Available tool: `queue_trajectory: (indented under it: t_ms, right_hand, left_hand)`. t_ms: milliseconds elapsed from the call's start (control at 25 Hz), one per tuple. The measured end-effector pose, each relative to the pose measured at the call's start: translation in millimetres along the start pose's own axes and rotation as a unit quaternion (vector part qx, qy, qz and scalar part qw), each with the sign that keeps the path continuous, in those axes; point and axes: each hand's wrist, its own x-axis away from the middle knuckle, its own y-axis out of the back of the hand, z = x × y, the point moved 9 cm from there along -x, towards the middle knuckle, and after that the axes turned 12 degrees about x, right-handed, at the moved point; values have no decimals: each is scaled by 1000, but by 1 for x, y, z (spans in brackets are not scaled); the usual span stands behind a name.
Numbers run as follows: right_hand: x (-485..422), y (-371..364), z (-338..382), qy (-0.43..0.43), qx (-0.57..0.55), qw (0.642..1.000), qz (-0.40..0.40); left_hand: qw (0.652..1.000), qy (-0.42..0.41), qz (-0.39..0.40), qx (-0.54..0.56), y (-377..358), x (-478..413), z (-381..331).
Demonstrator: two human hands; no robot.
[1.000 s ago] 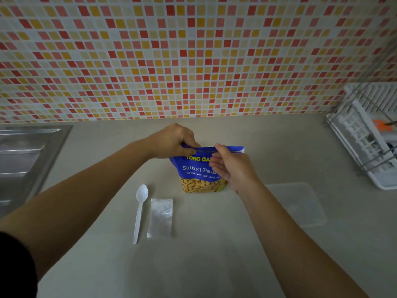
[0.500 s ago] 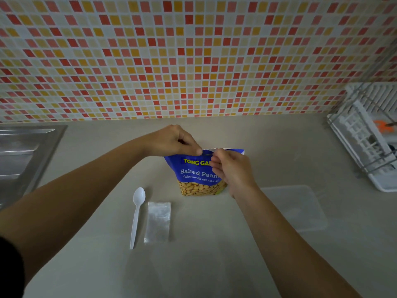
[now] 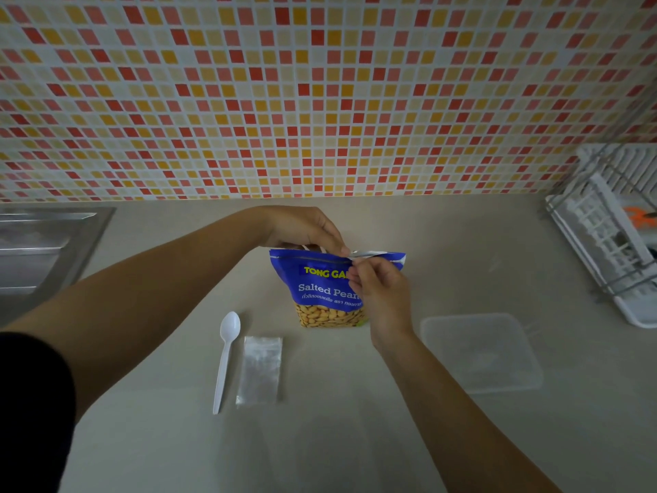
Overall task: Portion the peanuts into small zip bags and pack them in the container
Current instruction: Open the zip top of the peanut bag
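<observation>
A blue bag of salted peanuts [image 3: 321, 290] stands upright in the middle of the counter, its clear window showing nuts. My left hand [image 3: 305, 229] pinches the bag's top edge from behind. My right hand [image 3: 378, 290] pinches the front of the top edge, where a silver strip is pulled apart. A stack of small clear zip bags [image 3: 260, 370] lies flat in front of the bag, with a white plastic spoon [image 3: 225, 357] to its left. To the right sits a clear rectangular plastic container [image 3: 480, 352].
A steel sink drainboard [image 3: 39, 250] is at the left edge. A white dish rack [image 3: 608, 240] with an orange item stands at the right. A tiled wall [image 3: 320, 101] backs the counter.
The top of the peanut bag has come apart near the middle, showing a silver inner strip. My right hand shifted slightly down and right; the left hand stayed on the top edge.
</observation>
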Motion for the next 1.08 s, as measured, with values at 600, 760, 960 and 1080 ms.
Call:
queue_trajectory:
  t_ms: [600,760,960,1080]
  right_hand:
    - [0,-1,3,-92,47,994,33]
    - [0,-5,9,-83,69,991,85]
    - [0,-13,4,-177,36,977,114]
    - [-3,-18,7,-171,38,980,99]
  left_hand:
    - [922,-176,-76,-336,-1,22,-33]
    - [924,-176,-74,-331,4,23,-32]
    - [928,-174,-63,-323,8,24,-30]
    - [931,-172,-57,-318,8,24,-28]
